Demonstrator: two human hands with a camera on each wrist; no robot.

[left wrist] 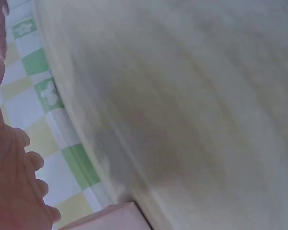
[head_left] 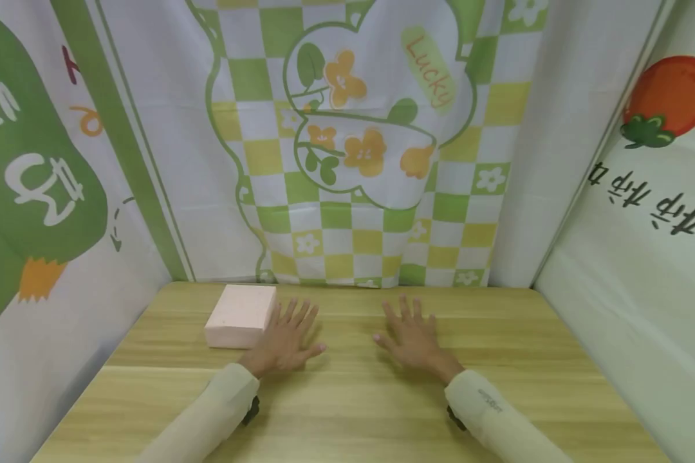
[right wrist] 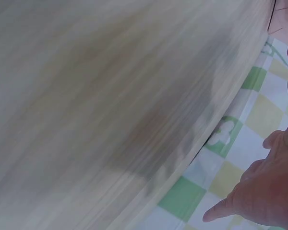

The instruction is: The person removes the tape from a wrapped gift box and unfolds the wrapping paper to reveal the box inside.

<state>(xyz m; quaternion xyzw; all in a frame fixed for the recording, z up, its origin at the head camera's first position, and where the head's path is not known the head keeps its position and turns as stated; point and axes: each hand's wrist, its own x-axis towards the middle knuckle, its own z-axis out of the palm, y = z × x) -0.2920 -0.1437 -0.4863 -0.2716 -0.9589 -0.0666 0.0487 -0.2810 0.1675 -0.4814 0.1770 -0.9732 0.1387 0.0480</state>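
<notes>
My left hand is held over the table with its fingers spread, palm down, and it holds nothing. Just left of it sits a pale pink box, whose right side the hand partly overlaps in the head view. A corner of that box also shows at the bottom of the left wrist view. Opposite, my right hand is likewise spread out with nothing in its grasp. In the right wrist view the right hand appears at the lower right, above the wood surface.
The wooden table runs back to a curtain with green and yellow checks. A printed curtain hangs at the left, and another with a strawberry picture stands at the right.
</notes>
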